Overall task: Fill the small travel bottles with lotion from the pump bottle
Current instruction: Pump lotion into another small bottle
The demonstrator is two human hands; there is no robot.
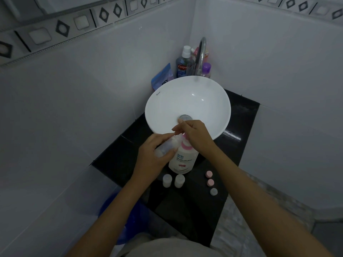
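A white pump bottle (183,160) with a pink collar stands on the black counter (235,151) in front of the basin. My left hand (152,156) grips a small clear travel bottle (168,145), tilted with its mouth toward the pump's nozzle. My right hand (194,136) rests on top of the pump head, which it hides. Two more small travel bottles (166,180) (179,180) stand uncapped just in front of the pump bottle. Three loose caps lie to the right: two pink caps (209,174) (210,182) and a grey cap (213,191).
A white bowl basin (209,93) sits behind the pump bottle, with a chrome tap (201,54) at its far rim. A mouthwash bottle (183,64), a purple-capped bottle (206,69) and a blue pouch (161,76) crowd the corner. A blue bucket (118,210) stands below the counter on the left.
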